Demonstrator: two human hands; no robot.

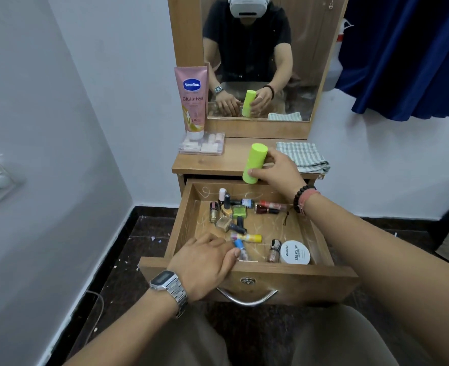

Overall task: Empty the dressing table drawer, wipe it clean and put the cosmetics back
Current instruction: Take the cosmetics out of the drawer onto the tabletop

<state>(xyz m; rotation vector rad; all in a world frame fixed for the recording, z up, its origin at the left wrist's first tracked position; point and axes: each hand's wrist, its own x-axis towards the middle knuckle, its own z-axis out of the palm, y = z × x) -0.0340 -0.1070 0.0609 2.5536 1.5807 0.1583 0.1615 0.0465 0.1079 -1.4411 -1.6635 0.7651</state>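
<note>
1. The right hand (276, 171) holds a lime-green cylindrical bottle (254, 163), its fingers (256, 172) curled round the lower half; the bottle is tilted slightly and sits above the front edge of the dressing table's surface (205, 165), over the back of the open drawer (292, 280).
2. The left hand (205, 262) reaches into the drawer's front left corner, palm down, its fingers bent over a small blue-capped bottle (240, 247). Whether they actually grip it I cannot tell.
3. The drawer is pulled well out, and its wooden floor shows pale scratch marks.
4. Toward the back of the drawer lies a cluster of nail polish bottles (228, 212), some upright and some on their sides, among them a green one (239, 211) and a red one (269, 207).
5. A yellow tube (247, 237) lies on its side near the drawer's middle.
6. At the front right a white round jar marked "nail polish" (296, 252) leans beside a small glittery bottle (274, 250).
7. On the surface, at the left, a pink Vaseline lotion tube (193, 100) stands cap-down on a clear plastic box (201, 147).
8. A folded checked cloth (304, 157) lies at the right of the surface, just behind the right hand.
9. The mirror (260, 62) behind reflects the bottle and both hands.
10. A blue curtain (413, 56) hangs at the right.
</note>
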